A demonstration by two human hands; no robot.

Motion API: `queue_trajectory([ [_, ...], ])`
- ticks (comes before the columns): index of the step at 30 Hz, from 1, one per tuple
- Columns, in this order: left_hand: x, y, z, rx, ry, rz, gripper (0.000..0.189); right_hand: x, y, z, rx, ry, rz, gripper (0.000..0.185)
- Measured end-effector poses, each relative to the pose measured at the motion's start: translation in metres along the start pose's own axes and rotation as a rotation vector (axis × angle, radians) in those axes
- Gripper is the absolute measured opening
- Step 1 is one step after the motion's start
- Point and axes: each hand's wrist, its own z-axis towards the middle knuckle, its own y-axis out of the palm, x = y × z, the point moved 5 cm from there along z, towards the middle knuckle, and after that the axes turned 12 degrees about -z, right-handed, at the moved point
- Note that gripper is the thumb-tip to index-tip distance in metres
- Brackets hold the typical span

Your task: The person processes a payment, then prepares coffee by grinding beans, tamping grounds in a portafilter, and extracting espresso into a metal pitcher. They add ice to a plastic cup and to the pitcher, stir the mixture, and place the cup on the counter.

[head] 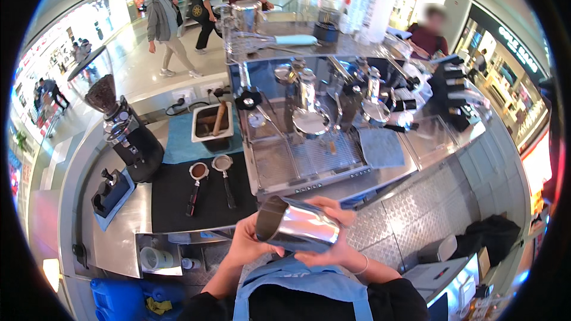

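Note:
A shiny metal pitcher (305,225) lies tilted on its side between my hands, its dark mouth facing left. My left hand (254,238) grips it near the rim. Around its base end curl the fingers of my right hand (334,236). Ahead is an espresso machine (308,160) with a metal drip grate and a folded blue cloth (381,147). On a black mat (169,205) rest two portafilters, one holding brown coffee grounds (198,170), the other with a bare-looking basket (222,163).
A coffee grinder (136,142) with beans stands left, near a tamper stand (107,191). A knock box (212,129) sits on blue cloth behind the mat. A whisk (267,41) and plastic cups (374,15) top the machine. People pass beyond the counter; one person (428,35) is behind the machine.

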Motion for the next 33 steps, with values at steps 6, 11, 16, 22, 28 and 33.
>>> queue_trajectory([
  [6, -0.065, -0.025, -0.026, 0.336, -0.195, 0.259, 0.031, 0.197, -0.045, -0.111, -0.014, 0.928, 0.155, 0.038],
  [11, -0.100, -0.027, -0.059, 0.418, -0.233, 0.364, 0.026, 0.290, -0.056, -0.150, 0.151, 1.001, 0.341, 0.053],
  [16, -0.115, 0.003, -0.077, 0.480, -0.221, 0.329, 0.026, 0.293, 0.000, -0.143, 0.148, 0.840, 0.310, 0.044],
  [22, -0.126, 0.033, -0.079, 0.573, -0.267, 0.301, 0.028, 0.286, 0.008, -0.128, 0.358, 0.710, 0.124, 0.055],
  [28, -0.124, 0.035, -0.081, 0.631, -0.216, 0.351, 0.024, 0.294, 0.000, -0.124, 0.060, 0.706, 0.313, 0.045],
  [33, -0.121, 0.030, -0.086, 0.655, -0.162, 0.465, 0.019, 0.306, -0.001, -0.135, 0.076, 0.719, -0.213, 0.030],
])
